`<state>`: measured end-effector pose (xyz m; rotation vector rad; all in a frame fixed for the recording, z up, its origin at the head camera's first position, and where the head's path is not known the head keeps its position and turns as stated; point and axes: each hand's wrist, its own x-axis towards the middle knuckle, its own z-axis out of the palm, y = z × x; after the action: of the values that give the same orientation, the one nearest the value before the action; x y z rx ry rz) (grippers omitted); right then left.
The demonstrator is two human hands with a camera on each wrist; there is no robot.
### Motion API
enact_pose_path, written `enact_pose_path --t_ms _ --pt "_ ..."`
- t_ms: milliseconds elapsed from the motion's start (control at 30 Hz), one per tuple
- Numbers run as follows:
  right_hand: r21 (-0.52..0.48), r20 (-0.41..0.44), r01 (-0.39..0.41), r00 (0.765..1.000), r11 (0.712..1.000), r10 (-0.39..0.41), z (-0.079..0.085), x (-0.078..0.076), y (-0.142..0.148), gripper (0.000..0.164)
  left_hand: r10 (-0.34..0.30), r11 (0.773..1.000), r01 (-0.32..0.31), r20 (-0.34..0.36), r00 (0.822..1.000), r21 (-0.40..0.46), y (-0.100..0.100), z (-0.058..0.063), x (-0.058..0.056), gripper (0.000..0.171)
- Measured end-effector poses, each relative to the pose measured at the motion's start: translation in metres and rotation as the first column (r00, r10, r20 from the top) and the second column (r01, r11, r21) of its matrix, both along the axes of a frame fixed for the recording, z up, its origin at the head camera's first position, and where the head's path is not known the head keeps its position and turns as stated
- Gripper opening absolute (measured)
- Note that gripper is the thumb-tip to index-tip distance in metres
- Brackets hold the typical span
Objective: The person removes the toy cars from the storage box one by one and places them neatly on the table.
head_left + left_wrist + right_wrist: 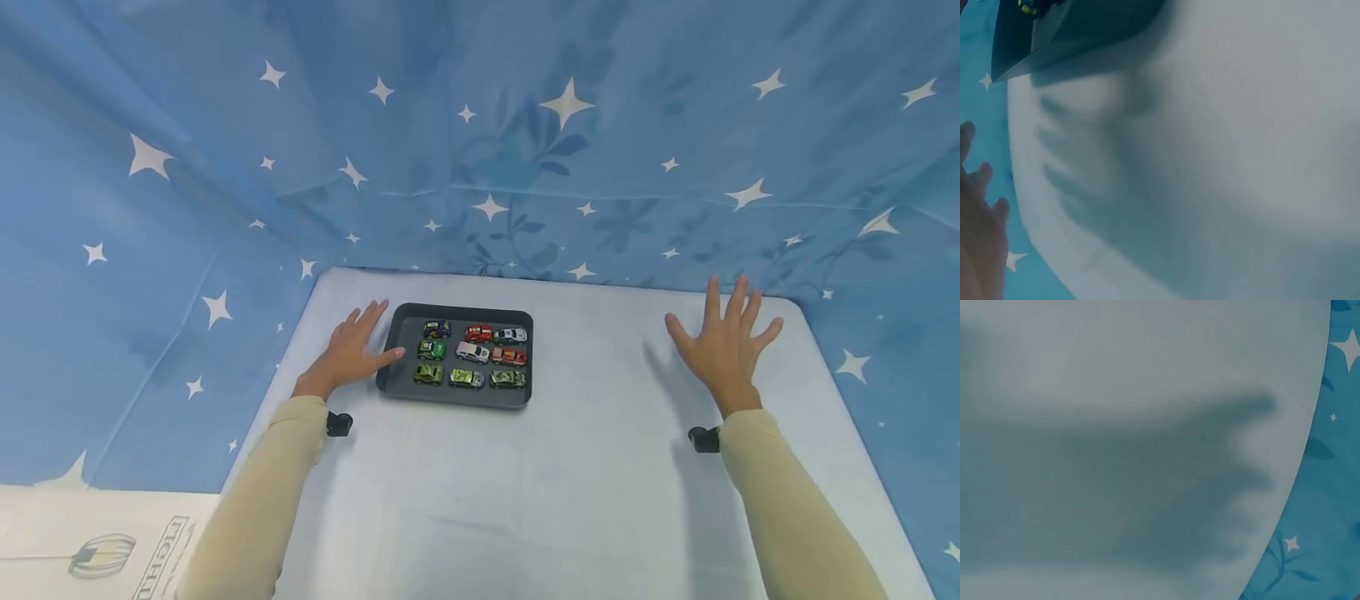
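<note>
A dark grey rectangular tray [453, 398] lies on the white table, left of the middle. Several small toy cars stand inside it in rough rows, among them a red car [477, 333], a white car [472, 352], a green car [431, 349] and a dark blue car [437, 329]. My left hand [348, 348] is spread at the tray's left side, its thumb over the rim; whether it touches cannot be told. Far to the right, my right hand [723, 346] hovers over the table with fingers spread, holding nothing. Only its shadow shows in the right wrist view.
The white table [600, 500] has rounded far corners. Blue cloth [450, 150] with white stars hangs behind it and at both sides. Printed pale fabric [97, 542] lies at the lower left. Each wrist wears a small black camera.
</note>
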<state>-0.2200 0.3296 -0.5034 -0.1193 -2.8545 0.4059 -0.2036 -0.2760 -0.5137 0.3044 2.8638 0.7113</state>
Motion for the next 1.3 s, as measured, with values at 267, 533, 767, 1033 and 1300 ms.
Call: enact_pose_path --t_ms 267,533,767,1033,1300 --pt "-0.045 0.051 -0.012 0.999 0.999 0.015 -0.007 -0.001 -0.013 0.095 0.008 0.993 -0.017 0.078 0.997 0.113 0.006 -0.023 0.026 0.106" --pt "-0.105 0.097 -0.032 0.994 0.994 0.042 -0.011 -0.003 -0.024 0.096 0.024 0.991 -0.033 0.071 0.997 0.129 0.008 -0.042 0.039 0.106" --pt "-0.188 0.119 -0.056 0.990 0.981 0.079 -0.018 -0.005 -0.034 0.093 0.019 0.992 -0.025 0.053 0.998 0.122 0.008 -0.049 0.044 0.104" --pt "-0.305 0.160 -0.148 0.966 0.941 0.204 -0.020 -0.012 -0.054 0.089 0.027 0.987 -0.036 0.059 0.998 0.158 0.008 -0.046 0.050 0.104" --pt "-0.429 0.198 -0.185 0.936 0.884 0.292 -0.017 -0.023 -0.085 0.087 0.042 0.986 -0.055 0.084 0.996 0.155 0.009 -0.048 0.046 0.104"
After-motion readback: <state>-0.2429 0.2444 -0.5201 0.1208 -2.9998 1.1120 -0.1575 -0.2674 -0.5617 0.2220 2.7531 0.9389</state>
